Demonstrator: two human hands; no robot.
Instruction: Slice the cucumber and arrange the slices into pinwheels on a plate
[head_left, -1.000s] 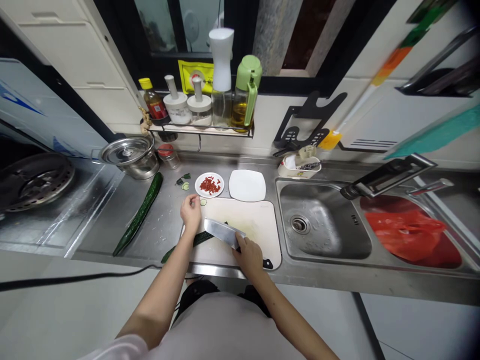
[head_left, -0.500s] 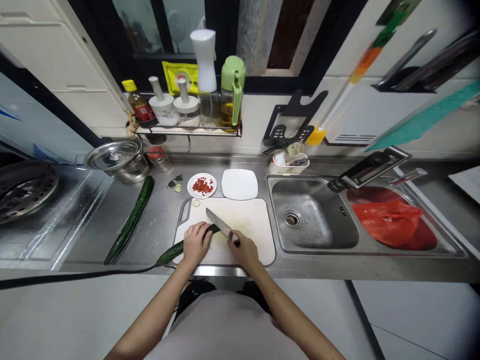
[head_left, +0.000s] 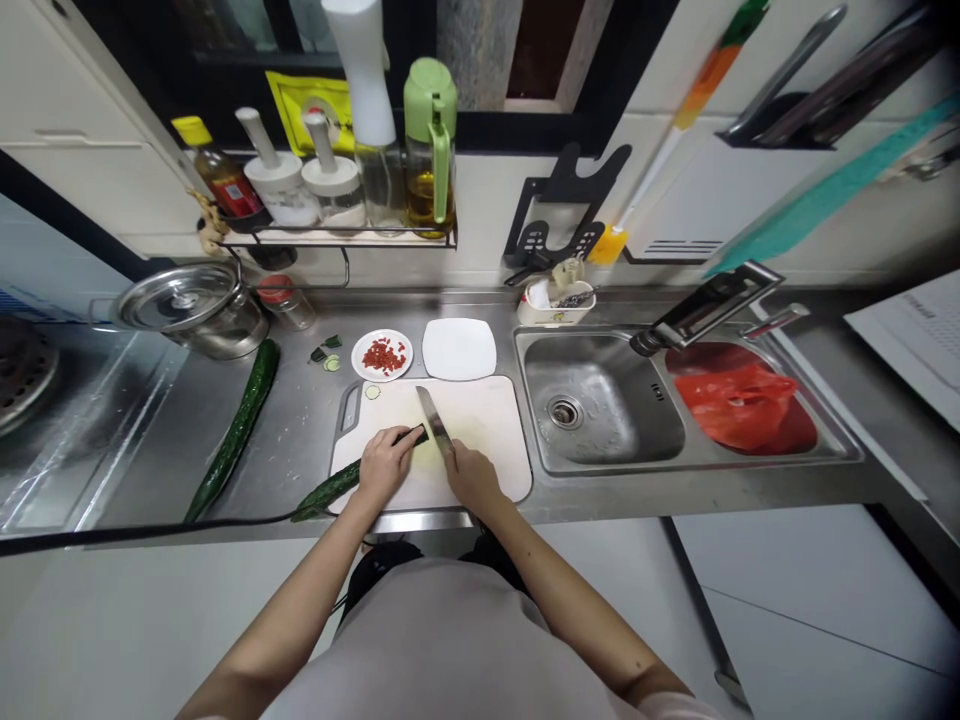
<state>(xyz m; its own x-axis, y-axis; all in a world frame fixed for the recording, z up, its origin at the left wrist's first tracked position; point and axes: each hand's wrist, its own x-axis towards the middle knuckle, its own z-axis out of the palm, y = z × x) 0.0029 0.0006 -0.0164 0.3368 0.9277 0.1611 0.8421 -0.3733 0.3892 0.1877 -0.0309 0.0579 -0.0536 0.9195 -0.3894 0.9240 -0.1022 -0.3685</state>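
My left hand (head_left: 384, 463) presses down on a dark green cucumber (head_left: 330, 488) that lies across the white cutting board (head_left: 487, 420), its tail hanging over the board's left edge. My right hand (head_left: 469, 474) grips the handle of a kitchen knife (head_left: 433, 420), whose blade stands on edge at the cucumber's cut end, right beside my left fingers. One cucumber slice (head_left: 372, 392) lies near the board's far left corner.
A second whole cucumber (head_left: 238, 428) lies on the steel counter to the left, near a lidded pot (head_left: 191, 305). Behind the board stand a small plate of chopped red chilli (head_left: 382, 354) and an empty white plate (head_left: 459, 349). The sink (head_left: 600, 400) is at the right.
My left hand came back from the slice at the board's far corner and settled on the cucumber. The knife turned from lying flat to standing on edge at the cut end. The view tilted down.
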